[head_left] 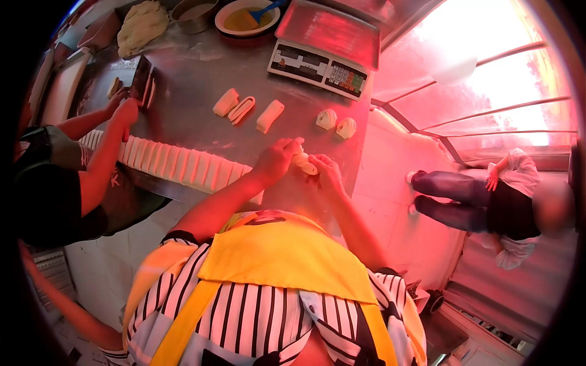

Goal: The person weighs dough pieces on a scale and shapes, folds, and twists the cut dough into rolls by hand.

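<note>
Between my two hands is a twisted piece of dough (303, 162), held above the metal table near its front edge. My left hand (278, 160) pinches its left end, and my right hand (327, 173) grips its right end. Beyond them lie a folded dough piece (269, 116) and two more pieces side by side, one a flat block (226, 102), the other (242, 110) showing its layered edge. Two shaped dough rolls (326, 119) (346, 127) sit to the right. A long row of cut dough strips (177, 165) runs leftward from beside my left forearm.
A digital scale (317, 68) with a metal tray stands at the back. Left of it are a bowl (235, 19) with yellow liquid and a blue brush, and a dough mass (142, 27). A co-worker's hands (125, 113) hold a wide blade at left. Another person (488, 198) stands right.
</note>
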Action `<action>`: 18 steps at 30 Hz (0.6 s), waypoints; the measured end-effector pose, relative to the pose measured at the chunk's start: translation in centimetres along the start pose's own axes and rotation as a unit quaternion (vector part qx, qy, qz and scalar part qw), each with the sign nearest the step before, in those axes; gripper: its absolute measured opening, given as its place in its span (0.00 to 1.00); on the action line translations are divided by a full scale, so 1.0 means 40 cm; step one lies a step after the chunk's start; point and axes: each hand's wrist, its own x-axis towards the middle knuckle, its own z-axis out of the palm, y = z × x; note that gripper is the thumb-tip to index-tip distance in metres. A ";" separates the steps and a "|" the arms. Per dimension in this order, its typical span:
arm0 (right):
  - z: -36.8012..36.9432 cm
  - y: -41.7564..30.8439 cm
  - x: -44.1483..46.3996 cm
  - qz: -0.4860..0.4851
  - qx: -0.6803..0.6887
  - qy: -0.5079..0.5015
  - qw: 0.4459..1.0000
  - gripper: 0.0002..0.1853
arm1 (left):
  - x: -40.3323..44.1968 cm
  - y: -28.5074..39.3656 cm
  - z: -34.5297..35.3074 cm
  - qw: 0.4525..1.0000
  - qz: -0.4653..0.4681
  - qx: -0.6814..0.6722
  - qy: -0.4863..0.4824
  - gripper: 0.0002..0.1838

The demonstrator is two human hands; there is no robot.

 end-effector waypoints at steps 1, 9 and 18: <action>0.039 -0.012 -0.027 -0.018 0.070 0.003 0.997 0.20 | 0.005 -0.004 0.005 0.996 -0.064 -0.065 0.004 0.09; 0.039 -0.044 -0.080 -0.299 -0.384 0.028 0.873 0.17 | 0.045 0.000 -0.011 0.835 -0.371 -0.383 -0.138 0.05; -0.048 -0.006 0.038 0.023 0.137 0.017 0.990 0.10 | 0.008 0.051 0.061 0.973 -0.051 -0.213 -0.076 0.06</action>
